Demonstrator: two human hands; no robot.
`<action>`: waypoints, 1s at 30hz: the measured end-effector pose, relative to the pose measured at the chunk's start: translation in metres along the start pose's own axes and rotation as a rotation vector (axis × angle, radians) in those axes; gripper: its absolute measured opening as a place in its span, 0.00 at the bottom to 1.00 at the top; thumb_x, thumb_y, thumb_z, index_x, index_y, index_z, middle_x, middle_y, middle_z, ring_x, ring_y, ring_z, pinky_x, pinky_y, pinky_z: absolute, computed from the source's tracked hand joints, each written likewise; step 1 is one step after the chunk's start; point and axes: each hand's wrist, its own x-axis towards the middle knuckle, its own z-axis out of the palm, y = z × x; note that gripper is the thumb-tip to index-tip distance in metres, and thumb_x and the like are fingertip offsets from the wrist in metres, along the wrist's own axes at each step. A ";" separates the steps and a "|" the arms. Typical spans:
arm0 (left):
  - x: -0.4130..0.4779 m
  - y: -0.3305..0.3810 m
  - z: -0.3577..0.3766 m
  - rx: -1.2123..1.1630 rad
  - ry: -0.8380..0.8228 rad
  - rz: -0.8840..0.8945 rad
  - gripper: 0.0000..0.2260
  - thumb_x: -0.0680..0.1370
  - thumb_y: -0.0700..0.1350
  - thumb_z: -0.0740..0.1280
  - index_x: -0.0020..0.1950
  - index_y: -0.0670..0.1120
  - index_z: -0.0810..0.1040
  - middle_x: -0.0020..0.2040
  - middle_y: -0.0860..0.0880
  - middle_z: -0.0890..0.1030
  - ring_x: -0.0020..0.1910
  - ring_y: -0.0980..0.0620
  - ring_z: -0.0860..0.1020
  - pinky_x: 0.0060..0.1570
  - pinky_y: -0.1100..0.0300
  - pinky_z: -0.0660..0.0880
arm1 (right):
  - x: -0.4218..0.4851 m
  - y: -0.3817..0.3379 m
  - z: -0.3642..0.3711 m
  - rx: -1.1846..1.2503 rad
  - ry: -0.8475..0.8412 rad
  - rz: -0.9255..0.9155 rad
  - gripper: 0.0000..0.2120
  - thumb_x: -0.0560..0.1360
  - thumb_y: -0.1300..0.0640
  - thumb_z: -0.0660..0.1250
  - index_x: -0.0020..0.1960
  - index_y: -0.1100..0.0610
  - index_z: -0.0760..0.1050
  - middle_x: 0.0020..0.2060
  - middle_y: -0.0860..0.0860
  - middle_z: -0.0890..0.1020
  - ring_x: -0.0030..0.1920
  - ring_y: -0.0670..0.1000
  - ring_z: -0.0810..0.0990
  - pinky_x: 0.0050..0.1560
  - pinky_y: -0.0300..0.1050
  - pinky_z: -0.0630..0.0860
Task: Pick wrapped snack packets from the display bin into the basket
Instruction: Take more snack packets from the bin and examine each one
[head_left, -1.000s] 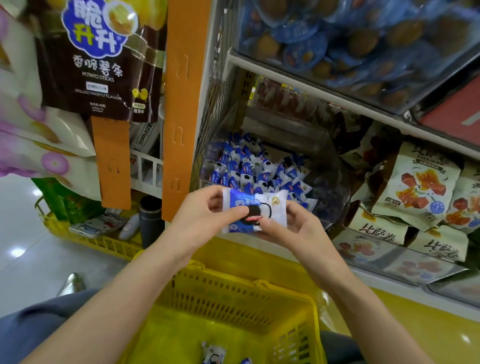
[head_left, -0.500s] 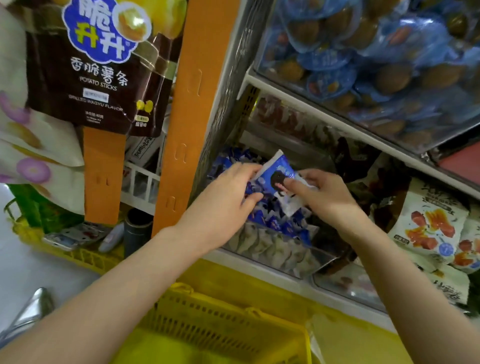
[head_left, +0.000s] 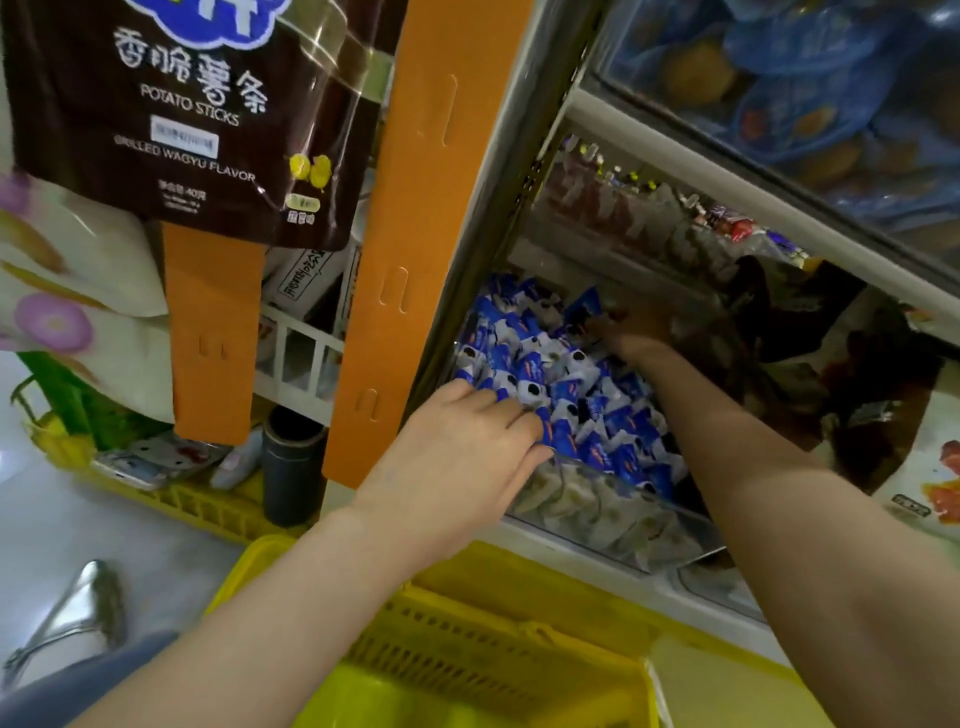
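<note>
Both your hands are in the display bin (head_left: 597, 501) - your left hand (head_left: 462, 449) lies on the near-left part of the blue-and-white snack packets (head_left: 576, 400), fingers loosely spread on top, nothing pinched. Your right hand (head_left: 636, 330) is further back in shadow beside an upturned packet (head_left: 587, 305) - can't tell if it's gripping. The yellow basket (head_left: 467, 649) sits below the bin.
</note>
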 end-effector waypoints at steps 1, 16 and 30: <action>0.000 0.000 0.000 0.009 0.007 0.003 0.18 0.79 0.52 0.50 0.49 0.49 0.79 0.42 0.52 0.82 0.41 0.51 0.78 0.45 0.55 0.72 | 0.000 0.001 0.002 -0.017 -0.031 -0.008 0.18 0.75 0.52 0.67 0.60 0.61 0.73 0.59 0.57 0.77 0.53 0.56 0.78 0.53 0.47 0.74; 0.000 0.001 0.000 0.016 0.054 0.028 0.18 0.79 0.51 0.51 0.47 0.48 0.80 0.40 0.52 0.82 0.38 0.52 0.78 0.46 0.56 0.72 | 0.004 0.020 -0.020 -0.222 0.042 -0.037 0.12 0.81 0.57 0.55 0.55 0.63 0.73 0.50 0.59 0.76 0.45 0.54 0.74 0.48 0.47 0.70; 0.002 0.000 0.002 0.012 0.098 0.070 0.15 0.78 0.50 0.55 0.45 0.48 0.80 0.37 0.52 0.81 0.36 0.52 0.79 0.43 0.56 0.74 | 0.003 0.016 -0.025 -0.071 -0.161 0.010 0.15 0.77 0.61 0.62 0.64 0.57 0.71 0.60 0.57 0.75 0.43 0.48 0.73 0.38 0.38 0.69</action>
